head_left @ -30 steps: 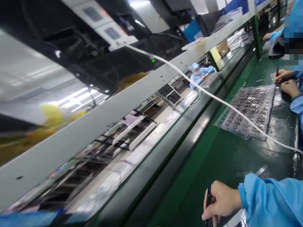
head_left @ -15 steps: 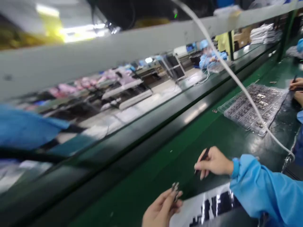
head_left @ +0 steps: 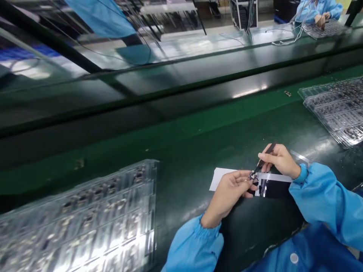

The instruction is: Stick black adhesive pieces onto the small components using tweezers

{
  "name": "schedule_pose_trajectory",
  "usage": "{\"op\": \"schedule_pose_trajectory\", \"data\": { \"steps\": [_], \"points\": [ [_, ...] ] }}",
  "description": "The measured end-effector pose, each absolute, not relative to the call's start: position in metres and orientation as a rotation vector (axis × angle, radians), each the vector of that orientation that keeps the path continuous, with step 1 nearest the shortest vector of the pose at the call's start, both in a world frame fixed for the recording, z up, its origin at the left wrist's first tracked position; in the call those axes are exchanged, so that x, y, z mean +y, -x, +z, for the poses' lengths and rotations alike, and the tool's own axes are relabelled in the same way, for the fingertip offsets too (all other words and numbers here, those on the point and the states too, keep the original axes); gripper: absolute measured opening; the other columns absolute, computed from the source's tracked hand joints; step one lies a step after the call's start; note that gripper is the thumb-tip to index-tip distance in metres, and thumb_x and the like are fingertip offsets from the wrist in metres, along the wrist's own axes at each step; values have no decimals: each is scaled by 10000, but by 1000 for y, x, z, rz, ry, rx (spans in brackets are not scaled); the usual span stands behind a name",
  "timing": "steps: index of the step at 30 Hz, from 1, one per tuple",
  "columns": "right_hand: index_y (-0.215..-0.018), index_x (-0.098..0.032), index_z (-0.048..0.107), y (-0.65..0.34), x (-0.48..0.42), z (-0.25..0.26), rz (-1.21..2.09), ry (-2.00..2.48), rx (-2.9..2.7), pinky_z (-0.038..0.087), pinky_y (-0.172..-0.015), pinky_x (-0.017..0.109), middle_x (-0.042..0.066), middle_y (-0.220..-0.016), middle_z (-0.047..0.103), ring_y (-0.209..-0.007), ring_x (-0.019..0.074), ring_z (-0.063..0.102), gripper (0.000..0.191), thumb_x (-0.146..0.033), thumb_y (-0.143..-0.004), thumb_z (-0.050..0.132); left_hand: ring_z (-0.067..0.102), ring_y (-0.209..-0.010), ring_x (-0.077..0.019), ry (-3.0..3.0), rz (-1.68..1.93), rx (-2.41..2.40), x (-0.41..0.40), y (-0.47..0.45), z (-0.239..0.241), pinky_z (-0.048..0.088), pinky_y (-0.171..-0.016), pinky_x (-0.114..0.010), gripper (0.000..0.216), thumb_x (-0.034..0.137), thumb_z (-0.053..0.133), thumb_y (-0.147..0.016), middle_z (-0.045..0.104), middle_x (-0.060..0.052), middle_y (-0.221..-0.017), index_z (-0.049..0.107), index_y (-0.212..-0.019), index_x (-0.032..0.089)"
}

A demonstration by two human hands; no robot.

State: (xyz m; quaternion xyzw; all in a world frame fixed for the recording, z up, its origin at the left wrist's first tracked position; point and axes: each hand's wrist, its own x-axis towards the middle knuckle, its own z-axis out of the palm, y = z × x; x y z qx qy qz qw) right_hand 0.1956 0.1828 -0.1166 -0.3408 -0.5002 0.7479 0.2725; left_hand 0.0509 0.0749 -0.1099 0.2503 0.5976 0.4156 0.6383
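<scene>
blue cloth (head_left: 103, 19), upper l; wht cables (head_left: 285, 44) nr co-worker (head_left: 309, 14), far bench (head_left: 193, 47)

My single view looks out from head height, forward and down across the green table (head_left: 184, 147), whose lines climb rightward. The left hand (head_left: 230, 189) and right hand (head_left: 280, 160) show close up, right of centre; the far counter (head_left: 187, 46) lies well off.
</scene>
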Motion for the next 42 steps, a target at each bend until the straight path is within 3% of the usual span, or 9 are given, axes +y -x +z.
{"op": "schedule_pose_trajectory", "data": {
  "steps": [26,38,42],
  "points": [
    [-686,-142,503,-193,180,-121,2043,949,-1387,462,-341,174,-10,-493,607,-379,113,586,405,-471,-628,731,652,-645,-164,-610,926,1419,73,-56,-103,498,-498,-209,296,195,654,-639,671,-51,-670,640,-921,104],
    [-685,-140,502,-192,178,-119,2019,967,-1410,457,-354,183,-4,-488,599,-389,117,585,398,-459,-628,733,658,-686,-169,-613,919,1445,72,-55,-106,514,-509,-216,295,304,659,-695,697,-84,-787,658,-908,100],
    [-684,-146,501,-191,177,-118,2009,969,-1417,452,-357,186,-17,-467,584,-384,118,580,399,-457,-617,741,657,-664,-172,-609,933,1474,71,-55,-106,508,-493,-215,279,307,671,-683,696,-75,-738,671,-876,106]
  ]
}}
